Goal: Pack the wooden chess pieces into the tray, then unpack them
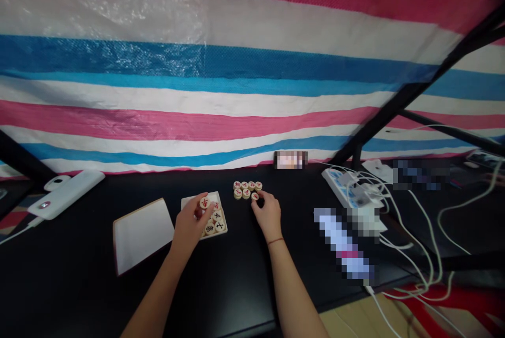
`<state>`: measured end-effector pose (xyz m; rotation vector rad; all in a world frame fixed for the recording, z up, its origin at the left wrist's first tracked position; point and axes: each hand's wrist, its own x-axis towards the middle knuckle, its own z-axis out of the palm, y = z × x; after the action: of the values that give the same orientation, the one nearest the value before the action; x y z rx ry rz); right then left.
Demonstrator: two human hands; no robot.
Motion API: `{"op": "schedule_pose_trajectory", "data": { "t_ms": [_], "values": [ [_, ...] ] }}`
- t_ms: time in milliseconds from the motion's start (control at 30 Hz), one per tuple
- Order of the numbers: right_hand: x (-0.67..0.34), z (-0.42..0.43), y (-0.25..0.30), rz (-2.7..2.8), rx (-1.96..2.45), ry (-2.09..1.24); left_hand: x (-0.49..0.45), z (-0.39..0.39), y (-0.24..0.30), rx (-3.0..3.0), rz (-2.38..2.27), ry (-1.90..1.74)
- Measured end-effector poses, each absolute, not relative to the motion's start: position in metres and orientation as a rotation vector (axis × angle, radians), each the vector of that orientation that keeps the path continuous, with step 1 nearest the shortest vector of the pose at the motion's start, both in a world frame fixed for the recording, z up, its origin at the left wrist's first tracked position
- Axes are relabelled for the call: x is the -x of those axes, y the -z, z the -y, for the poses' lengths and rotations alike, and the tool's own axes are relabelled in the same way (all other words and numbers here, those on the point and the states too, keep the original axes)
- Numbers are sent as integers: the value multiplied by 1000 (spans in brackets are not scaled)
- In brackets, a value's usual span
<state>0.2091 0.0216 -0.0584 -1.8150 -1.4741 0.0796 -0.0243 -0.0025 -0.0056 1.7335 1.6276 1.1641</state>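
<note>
Between the fingers of my left hand is a round Chinese chess piece with a red character, held above a white box. Inside that box lie several more pieces with black and red characters, partly covered by the hand. My right hand grips another red-marked chess piece at the near right end of a group on the black table. Beside it, several red-marked pieces sit close together in two rows, some apparently stacked.
A white-lined box lid lies left of my left arm. Farther left is a white device with a cable. To the right are a power strip, tangled white cables and a blurred phone-like object. Striped sheeting hangs behind the table.
</note>
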Motion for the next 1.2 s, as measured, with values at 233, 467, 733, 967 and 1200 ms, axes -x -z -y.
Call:
{"op": "schedule_pose_trajectory", "data": {
  "t_ms": [233,467,733,967,1200],
  "values": [
    [-174,-6,27,1407,1388,-379,20,5,14,-2062,-1559,-1143],
    [-132,9,14,1592,1047,-717,16,10,21,-2275,-1430,-1004],
    [-149,1,18,1506,1132,-600,11,9,20,-2395,-1446,-1034],
    [-206,-18,40,1220,1620,-265,25,4,16,-2278,-1492,-1099],
    [-212,-21,47,1361,1859,-220,28,2,19,-2236,-1494,-1076]
  ]
}}
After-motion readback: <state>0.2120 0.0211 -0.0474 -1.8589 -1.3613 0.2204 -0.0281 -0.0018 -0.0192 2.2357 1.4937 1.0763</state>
